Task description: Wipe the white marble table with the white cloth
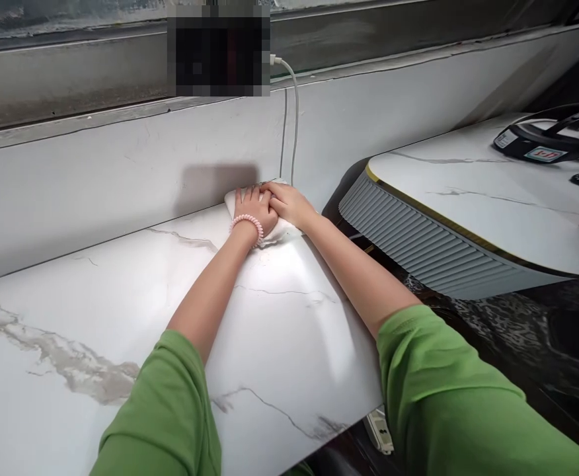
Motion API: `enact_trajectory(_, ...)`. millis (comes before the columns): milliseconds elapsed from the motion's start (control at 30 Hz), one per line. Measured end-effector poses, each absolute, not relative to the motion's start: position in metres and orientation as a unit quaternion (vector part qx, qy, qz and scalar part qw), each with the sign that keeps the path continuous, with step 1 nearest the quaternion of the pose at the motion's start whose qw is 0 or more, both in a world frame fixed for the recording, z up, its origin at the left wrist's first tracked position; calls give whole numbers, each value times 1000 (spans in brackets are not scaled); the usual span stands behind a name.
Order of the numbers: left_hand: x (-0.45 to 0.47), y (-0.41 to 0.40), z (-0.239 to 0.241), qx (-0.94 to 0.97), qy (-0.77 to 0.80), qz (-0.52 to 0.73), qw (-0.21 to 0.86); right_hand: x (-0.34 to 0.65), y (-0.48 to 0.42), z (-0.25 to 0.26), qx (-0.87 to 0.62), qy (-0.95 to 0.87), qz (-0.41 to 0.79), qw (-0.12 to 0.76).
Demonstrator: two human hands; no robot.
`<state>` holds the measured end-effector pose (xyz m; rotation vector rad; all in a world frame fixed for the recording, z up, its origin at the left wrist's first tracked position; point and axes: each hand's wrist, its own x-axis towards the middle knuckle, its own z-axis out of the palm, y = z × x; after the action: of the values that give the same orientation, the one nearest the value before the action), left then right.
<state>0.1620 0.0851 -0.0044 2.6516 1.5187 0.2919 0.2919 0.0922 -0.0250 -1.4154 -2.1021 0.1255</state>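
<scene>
White cloth (286, 233), one, rumpled, lying at the far right corner of the marble-patterned desk (279, 337), near the white wall panel (121, 172), straight ahead of the wearer and directly beneath both hands; long axis cannot be told, most of the piece being covered, though a folded-looking corner shows left of the fingers and a loose edge on the near side; left hand (256, 210), with pink coiled band (258, 230) at the wrist, fingers parted and laid flat on the cloth, pointing to the wall; right hand (292, 205), set crosswise, fingers pointing left and meeting the thumb side of the other hand, whether pinching any fabric cannot be told; nearer hand, neither, both being in contact, the left over the middle, the right over the right-hand part; pale cable (296, 119), hanging before the panel, just beyond the right hand; second desk (468, 185), round-cornered, standing apart to the right, bearing a black device (542, 144)
</scene>
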Motion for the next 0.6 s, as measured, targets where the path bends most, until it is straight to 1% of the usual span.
enact_trajectory(133,158,71,-4,867,493,70,32,288,74,-25,-534,-792,38,293)
enact_trajectory(233,152,45,-3,871,486,60,34,283,46,-24,-529,-794,39,297)
enact_trajectory(433,131,-44,0,882,467,57,26,267,-45,-23,-526,-797,39,296)
enact_trajectory(600,104,-125,6,895,442,40,46,247,-131,-23,-516,-806,41,287)
